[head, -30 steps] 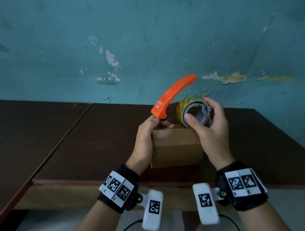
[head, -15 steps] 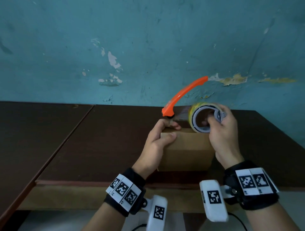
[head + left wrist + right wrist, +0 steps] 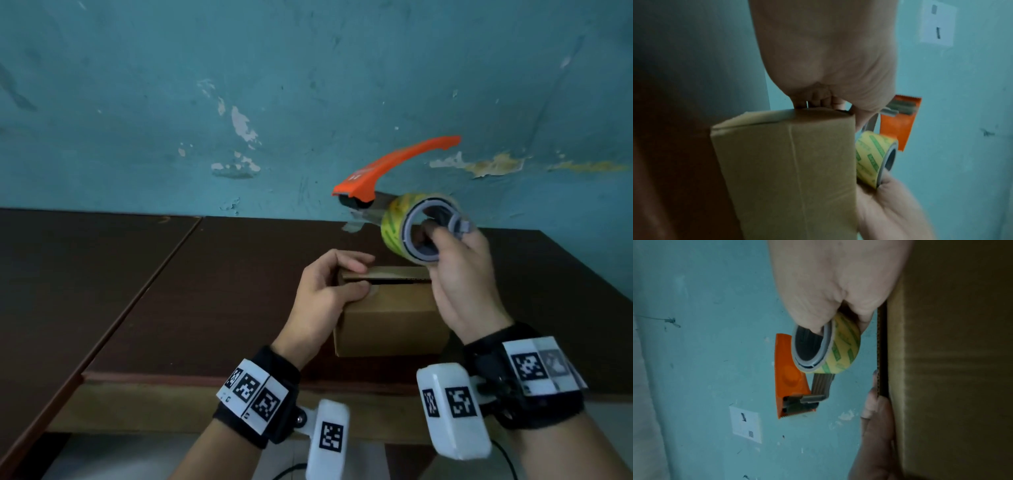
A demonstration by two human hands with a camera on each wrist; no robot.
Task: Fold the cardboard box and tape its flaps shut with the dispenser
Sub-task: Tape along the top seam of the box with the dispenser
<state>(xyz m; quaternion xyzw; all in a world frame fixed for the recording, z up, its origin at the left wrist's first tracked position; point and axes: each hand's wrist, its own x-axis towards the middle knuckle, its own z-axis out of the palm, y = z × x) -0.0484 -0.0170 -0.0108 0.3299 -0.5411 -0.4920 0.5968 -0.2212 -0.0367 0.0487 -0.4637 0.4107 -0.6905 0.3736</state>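
Note:
A small brown cardboard box (image 3: pixel 390 318) stands on the dark table (image 3: pixel 212 291) near its front edge, top flaps folded down with a dark slit between them. My left hand (image 3: pixel 329 287) grips the box's upper left corner (image 3: pixel 818 112), fingers curled over the top flap and thumb on the front face. My right hand (image 3: pixel 459 277) holds the tape dispenser above the box's right end, thumb inside the grey core of the yellow-green tape roll (image 3: pixel 411 226). The orange handle and cutter (image 3: pixel 383 168) point up and left, clear of the box (image 3: pixel 941 369).
A peeling teal wall (image 3: pixel 308 85) rises right behind the table. A second dark table (image 3: pixel 68 274) adjoins on the left. A white paper sheet (image 3: pixel 746 423) is stuck on the wall in the right wrist view.
My right hand has lifted the dispenser up and to the right, off the box top. My left hand let go of the orange end and settled onto the box's left corner.

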